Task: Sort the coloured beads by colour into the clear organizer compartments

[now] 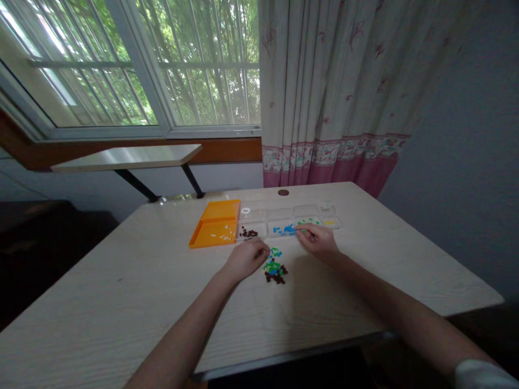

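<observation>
A pile of small brown, green and blue plastic pieces lies on the table between my hands. My left hand rests at the pile's upper left, fingers curled together; whatever they hold is hidden. My right hand is over the front edge of a clear plastic case, its thumb and fingertips pinched beside the blue pieces; what is in the pinch is too small to make out. Other compartments hold brown pieces, green pieces and yellow pieces.
An open orange case with some white pieces stands left of the clear one. A white ring lies in the clear case's back part. Behind are a raised shelf, a barred window and a curtain. The wooden table has a round hole cover.
</observation>
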Demonstrator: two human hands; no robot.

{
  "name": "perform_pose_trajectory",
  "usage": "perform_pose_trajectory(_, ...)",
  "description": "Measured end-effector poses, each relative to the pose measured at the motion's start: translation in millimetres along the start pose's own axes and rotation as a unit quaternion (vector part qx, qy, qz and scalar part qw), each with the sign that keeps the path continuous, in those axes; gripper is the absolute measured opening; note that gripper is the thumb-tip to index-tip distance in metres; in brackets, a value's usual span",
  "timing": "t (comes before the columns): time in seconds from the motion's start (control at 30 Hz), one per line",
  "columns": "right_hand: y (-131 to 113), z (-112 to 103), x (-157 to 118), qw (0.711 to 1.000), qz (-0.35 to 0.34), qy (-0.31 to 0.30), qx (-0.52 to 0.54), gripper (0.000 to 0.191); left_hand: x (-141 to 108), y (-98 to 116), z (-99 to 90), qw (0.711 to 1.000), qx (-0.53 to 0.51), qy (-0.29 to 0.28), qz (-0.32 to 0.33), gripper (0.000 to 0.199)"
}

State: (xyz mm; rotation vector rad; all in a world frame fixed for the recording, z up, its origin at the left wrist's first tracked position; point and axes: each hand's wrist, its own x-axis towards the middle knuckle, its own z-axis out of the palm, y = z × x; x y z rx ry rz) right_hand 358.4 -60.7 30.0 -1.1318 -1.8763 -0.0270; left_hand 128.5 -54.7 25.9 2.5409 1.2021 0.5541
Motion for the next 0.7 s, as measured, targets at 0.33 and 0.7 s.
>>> perform_pose_trajectory(0.33,24,19,13,0.987,0.110,-0.066,-0.093,0.023,1,-1,1.0,1.000,-0.012,-0.002,0.004,0.016)
perform_pose_trajectory(0.7,7,18,0,0.986,0.080,-0.130,-0.063,0.022,2,-3,0.9,1.000,-0.025,0.000,-0.007,0.010)
